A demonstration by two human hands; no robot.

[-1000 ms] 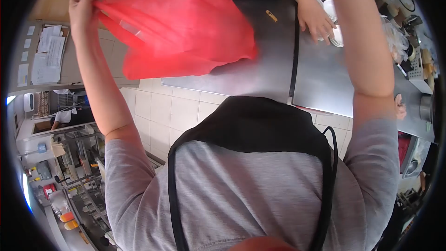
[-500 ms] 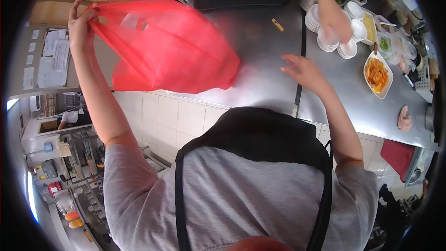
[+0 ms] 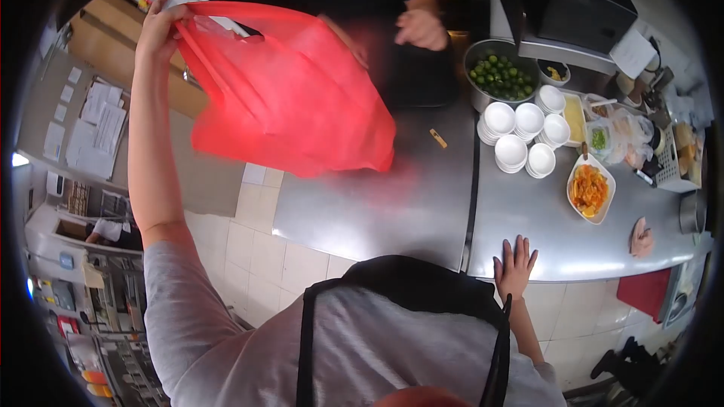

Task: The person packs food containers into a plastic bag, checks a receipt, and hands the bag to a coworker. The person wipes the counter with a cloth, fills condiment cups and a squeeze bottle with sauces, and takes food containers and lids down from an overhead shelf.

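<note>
My left hand (image 3: 160, 28) is raised at the upper left, its fingers closed on the handle of a red bag (image 3: 294, 98). The bag looks thin and soft, and it hangs spread out above the steel counter (image 3: 369, 218). At the front edge of that counter, my right hand (image 3: 516, 267) rests with its fingers spread and holds nothing. A small brown strip (image 3: 438, 138) lies on the metal beyond the bag's right side.
A co-worker in black stands across the counter, one hand (image 3: 422, 28) near a black tray (image 3: 422, 90). To the right are stacked white bowls (image 3: 511, 152), a pot of green fruit (image 3: 501, 75), a dish of orange food (image 3: 590, 190) and a crumpled cloth (image 3: 642, 239).
My right hand has come down from above the counter to its front edge. The co-worker's hand has left the white bowls. The view has shifted; my left hand still holds the bag up.
</note>
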